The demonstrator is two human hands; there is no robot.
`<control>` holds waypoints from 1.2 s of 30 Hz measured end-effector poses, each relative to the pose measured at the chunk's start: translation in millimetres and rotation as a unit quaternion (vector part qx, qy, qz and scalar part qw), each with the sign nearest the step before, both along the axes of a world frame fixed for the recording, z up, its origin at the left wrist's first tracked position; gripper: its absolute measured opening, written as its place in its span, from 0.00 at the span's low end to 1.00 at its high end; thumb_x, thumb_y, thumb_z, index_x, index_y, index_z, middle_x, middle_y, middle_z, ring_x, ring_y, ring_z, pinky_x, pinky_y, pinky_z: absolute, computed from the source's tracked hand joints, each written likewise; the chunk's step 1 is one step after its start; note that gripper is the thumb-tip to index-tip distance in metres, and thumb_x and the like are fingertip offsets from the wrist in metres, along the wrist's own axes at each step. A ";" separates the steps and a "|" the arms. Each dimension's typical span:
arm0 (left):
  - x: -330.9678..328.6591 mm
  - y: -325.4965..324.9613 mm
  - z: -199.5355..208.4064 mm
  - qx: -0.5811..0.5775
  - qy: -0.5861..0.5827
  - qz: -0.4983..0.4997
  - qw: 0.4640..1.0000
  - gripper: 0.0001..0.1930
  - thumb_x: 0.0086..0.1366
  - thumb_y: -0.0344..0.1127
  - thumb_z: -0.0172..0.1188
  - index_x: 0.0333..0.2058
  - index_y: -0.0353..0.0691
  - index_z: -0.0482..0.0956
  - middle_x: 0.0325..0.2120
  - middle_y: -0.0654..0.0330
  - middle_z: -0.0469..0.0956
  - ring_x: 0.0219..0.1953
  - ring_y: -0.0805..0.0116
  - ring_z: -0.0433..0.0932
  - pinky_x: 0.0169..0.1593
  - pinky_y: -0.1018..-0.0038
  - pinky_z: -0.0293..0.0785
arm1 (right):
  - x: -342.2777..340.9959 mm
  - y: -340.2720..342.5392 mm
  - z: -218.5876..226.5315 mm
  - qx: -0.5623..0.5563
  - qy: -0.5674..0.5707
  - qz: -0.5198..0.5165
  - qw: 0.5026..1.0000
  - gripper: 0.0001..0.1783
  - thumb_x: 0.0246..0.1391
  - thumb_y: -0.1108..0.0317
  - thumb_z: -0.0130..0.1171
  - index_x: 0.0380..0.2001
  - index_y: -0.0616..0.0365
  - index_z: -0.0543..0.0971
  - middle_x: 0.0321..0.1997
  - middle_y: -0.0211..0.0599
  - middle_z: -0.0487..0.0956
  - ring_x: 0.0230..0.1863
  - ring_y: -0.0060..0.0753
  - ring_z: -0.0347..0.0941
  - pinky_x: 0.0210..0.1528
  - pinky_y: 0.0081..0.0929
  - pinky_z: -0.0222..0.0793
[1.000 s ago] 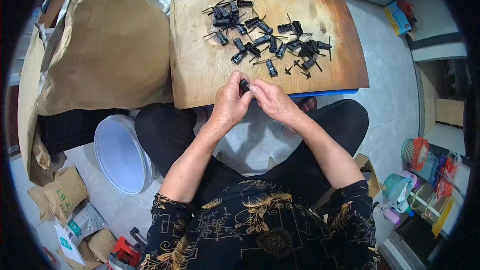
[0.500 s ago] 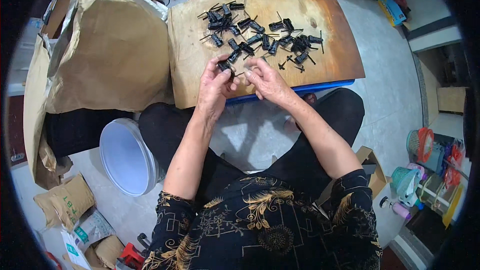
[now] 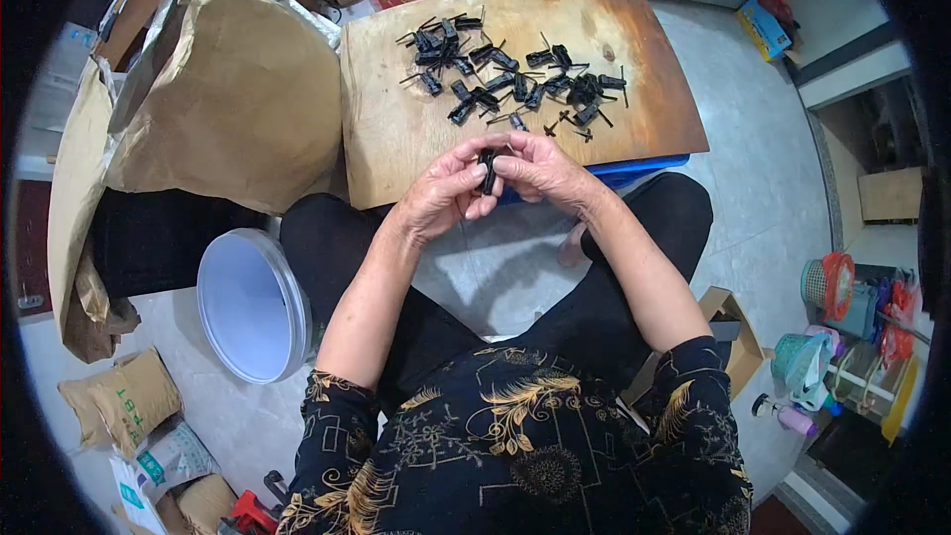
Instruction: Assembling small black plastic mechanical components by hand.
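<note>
Just off the near edge of the wooden board (image 3: 396, 159), my two hands meet around a small black plastic part (image 3: 487, 170). My left hand (image 3: 446, 193) pinches it between thumb and fingers. From the other side, my right hand (image 3: 545, 176) presses its thumb and fingers against the same part. Fingers cover much of it, so its full shape is hidden. Similar black plastic parts with thin rods (image 3: 495, 79) lie scattered over the board beyond my hands. A few small dark pieces (image 3: 565, 121) lie apart at the pile's near right.
A large brown paper sack (image 3: 218, 99) stands open left of the board. Near my left knee is a white bucket (image 3: 248, 307). Something blue (image 3: 644, 166) shows under the board's near edge. An open cardboard box (image 3: 738, 337) sits to my right.
My right hand has closed in on the part held in my left hand, and both now grip it. The hands have come slightly nearer to me, and the held part has turned more upright.
</note>
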State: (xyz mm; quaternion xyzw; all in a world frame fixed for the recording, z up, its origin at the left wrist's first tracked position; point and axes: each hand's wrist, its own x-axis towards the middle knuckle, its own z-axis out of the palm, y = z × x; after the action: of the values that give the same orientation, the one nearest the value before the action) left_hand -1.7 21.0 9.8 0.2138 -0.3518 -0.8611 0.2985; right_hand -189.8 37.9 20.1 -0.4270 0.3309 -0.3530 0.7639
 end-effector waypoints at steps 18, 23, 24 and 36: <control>-8.1 6.4 -10.1 -0.259 -0.271 0.077 0.924 0.19 0.64 0.27 0.46 0.54 0.39 0.63 0.38 0.59 0.74 0.35 0.74 0.75 0.36 0.80 0.73 | 19.1 2.6 -11.3 -0.016 0.115 -0.134 0.984 0.14 0.60 0.57 0.46 0.40 0.57 0.70 0.18 0.20 0.67 0.14 0.09 0.56 0.13 0.10 0.48; -7.9 1.7 -13.8 -0.192 -0.225 0.143 0.945 0.18 0.65 0.28 0.45 0.54 0.39 0.62 0.34 0.60 0.74 0.34 0.76 0.74 0.35 0.80 0.73 | 22.6 8.6 -14.7 0.098 0.066 -0.109 0.987 0.19 0.62 0.54 0.40 0.49 0.55 0.66 0.15 0.19 0.61 0.11 0.11 0.48 0.11 0.11 0.43; -8.5 1.2 -14.9 -0.190 -0.225 0.143 0.945 0.18 0.65 0.28 0.45 0.54 0.39 0.62 0.34 0.60 0.74 0.34 0.76 0.74 0.35 0.80 0.73 | 24.0 9.8 -14.3 0.087 0.053 -0.108 0.989 0.20 0.62 0.55 0.40 0.51 0.55 0.64 0.15 0.19 0.60 0.11 0.11 0.48 0.11 0.11 0.43; -11.0 -5.0 -23.5 -0.194 -0.243 0.145 0.939 0.19 0.64 0.28 0.47 0.54 0.38 0.63 0.37 0.60 0.73 0.37 0.75 0.72 0.39 0.78 0.73 | 30.1 5.8 -10.6 0.119 -0.001 -0.125 0.985 0.19 0.63 0.59 0.40 0.54 0.55 0.61 0.15 0.18 0.58 0.11 0.09 0.49 0.10 0.10 0.45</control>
State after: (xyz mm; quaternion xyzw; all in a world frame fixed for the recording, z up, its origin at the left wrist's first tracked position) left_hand -12.7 16.0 -13.7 0.4032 -0.5388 -0.6454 0.3615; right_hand -159.7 43.6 9.4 -0.2881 0.4203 -0.4046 0.7594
